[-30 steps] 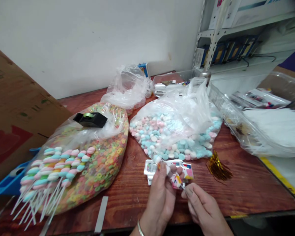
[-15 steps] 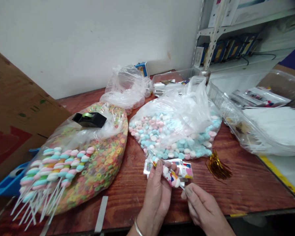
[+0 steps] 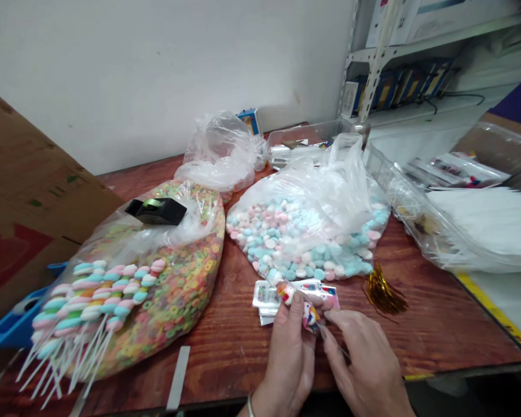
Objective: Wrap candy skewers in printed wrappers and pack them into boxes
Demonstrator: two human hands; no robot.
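Far out left of the marshmallow bag, our landmark, we have the cardboard box, then a row of bare marshmallow skewers lying on the cereal bag, with the black tape dispenser on top of it. Just on the near side of the marshmallow bag, we see flat printed wrappers on the table.

And here, also on its near side, we're at the left hand: palm turned inward, wrist low, thumb on top, fingers clasped around the wrapped skewer, which slants up towards the bag. We judge that skewer light and squashy, its clear sleeve slick, its stick stiff and thin; a gentle hold round the middle suits it, firmer on the stick, since hard pressure would dent the sweets.

Next along, the right hand reaches in, back of the hand up, forefinger stretched forward, thumb beneath, the fingers at the skewer's lower end; we can't tell whether they pinch tight. Beyond the marshmallow bag's near right corner sit gold ties, and right of it, the clear bin.
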